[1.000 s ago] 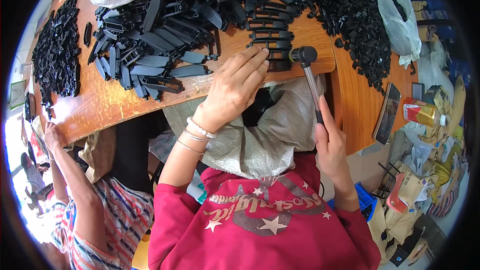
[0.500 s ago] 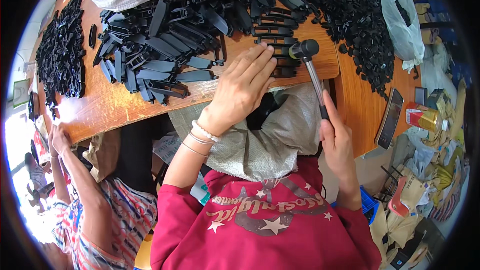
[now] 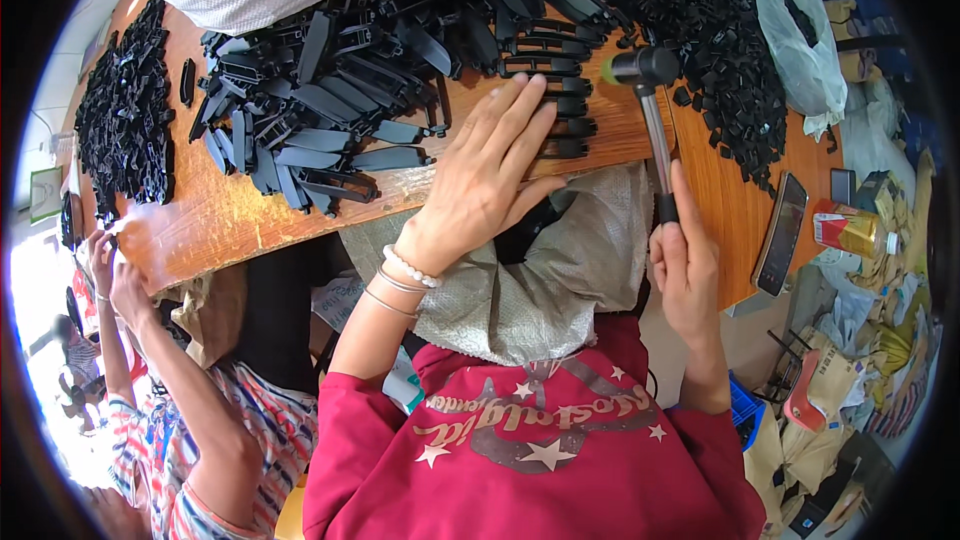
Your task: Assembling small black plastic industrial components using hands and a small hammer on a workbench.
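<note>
My left hand (image 3: 485, 165) lies flat, fingers stretched out, over the left ends of a row of black plastic handle-like parts (image 3: 565, 85) on the table. Their right ends stick out past my fingers. In my right hand (image 3: 688, 265) is a mallet (image 3: 660, 145) with a black head, a yellowish face and a silver shaft, its dark grip in my closed fingers. The mallet's head is to the right of the row, apart from it. A grey woven sack (image 3: 575, 270) covers my lap below the table edge.
A heap of long black parts (image 3: 330, 100) lies left of my hand. Small black pieces (image 3: 715, 60) are piled at the right, near a clear plastic bag (image 3: 800, 40), a phone (image 3: 779, 235) and a drink bottle (image 3: 855, 233). At the left, a co-worker's hands (image 3: 120, 275) are beside another black pile (image 3: 125, 110).
The mallet has moved right, away from the ends of the row, along with my right hand. My left thumb has spread out from the fingers. The co-worker's hands have shifted slightly.
</note>
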The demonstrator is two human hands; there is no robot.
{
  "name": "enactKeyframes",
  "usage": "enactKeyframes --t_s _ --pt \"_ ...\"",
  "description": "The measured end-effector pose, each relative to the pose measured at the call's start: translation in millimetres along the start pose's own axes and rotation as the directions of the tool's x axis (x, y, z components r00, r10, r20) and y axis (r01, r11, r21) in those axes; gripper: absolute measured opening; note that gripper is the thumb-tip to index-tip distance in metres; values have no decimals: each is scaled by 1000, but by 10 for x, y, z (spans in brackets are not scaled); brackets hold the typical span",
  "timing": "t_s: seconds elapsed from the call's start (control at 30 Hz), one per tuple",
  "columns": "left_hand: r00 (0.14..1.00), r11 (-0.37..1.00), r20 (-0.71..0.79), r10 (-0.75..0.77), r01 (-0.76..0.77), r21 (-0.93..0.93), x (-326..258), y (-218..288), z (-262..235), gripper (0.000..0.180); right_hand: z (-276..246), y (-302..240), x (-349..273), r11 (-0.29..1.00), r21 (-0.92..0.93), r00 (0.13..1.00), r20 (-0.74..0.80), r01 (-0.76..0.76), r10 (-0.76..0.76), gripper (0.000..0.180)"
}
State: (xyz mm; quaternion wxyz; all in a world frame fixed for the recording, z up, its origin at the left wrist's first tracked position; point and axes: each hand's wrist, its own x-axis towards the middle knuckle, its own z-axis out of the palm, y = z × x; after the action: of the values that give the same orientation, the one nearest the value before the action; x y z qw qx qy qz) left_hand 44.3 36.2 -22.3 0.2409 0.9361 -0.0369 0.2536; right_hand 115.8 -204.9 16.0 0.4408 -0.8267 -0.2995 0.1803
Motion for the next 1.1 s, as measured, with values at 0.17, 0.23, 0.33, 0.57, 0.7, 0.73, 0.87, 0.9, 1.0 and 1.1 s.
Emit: enactKeyframes --t_s 0.17,0.23,0.33,0.57,0.7,0.73,0.87,0.9,1.0,1.1 --pt "997 998 80 -8 3 63 42 -30 54 68 91 94 68 991 -126 997 67 52 -44 48" --pt "997 998 68 -22 18 59 48 -12 57 69 75 117 93 988 -132 995 62 84 -76 47" --pt "995 999 98 -16 12 48 42 -55 35 75 17 -1 119 976 79 973 127 -203 192 46" --pt "999 988 36 14 -20 154 155 -105 113 86 132 57 214 992 -63 993 -22 114 -115 48" --pt "998 984 50 29 -37 173 164 -102 127 83 103 -50 201 974 109 971 155 -198 180 48" --pt "998 983 64 15 -26 180 178 -118 125 86 110 -23 218 974 112 972 157 -196 177 48" --pt "999 993 48 1 -6 116 195 -146 120 94 106 21 334 994 90 998 -41 55 -52 46" --pt "999 993 50 -1 -5 114 225 -141 113 94 92 -8 366 995 65 995 -68 81 -76 46" --pt "999 995 31 22 -25 95 309 -133 124 95 73 -40 370 997 75 999 -26 -17 19 46" --pt "998 994 59 19 -25 103 332 -159 158 95 75 -34 375 988 59 988 74 -144 139 46"
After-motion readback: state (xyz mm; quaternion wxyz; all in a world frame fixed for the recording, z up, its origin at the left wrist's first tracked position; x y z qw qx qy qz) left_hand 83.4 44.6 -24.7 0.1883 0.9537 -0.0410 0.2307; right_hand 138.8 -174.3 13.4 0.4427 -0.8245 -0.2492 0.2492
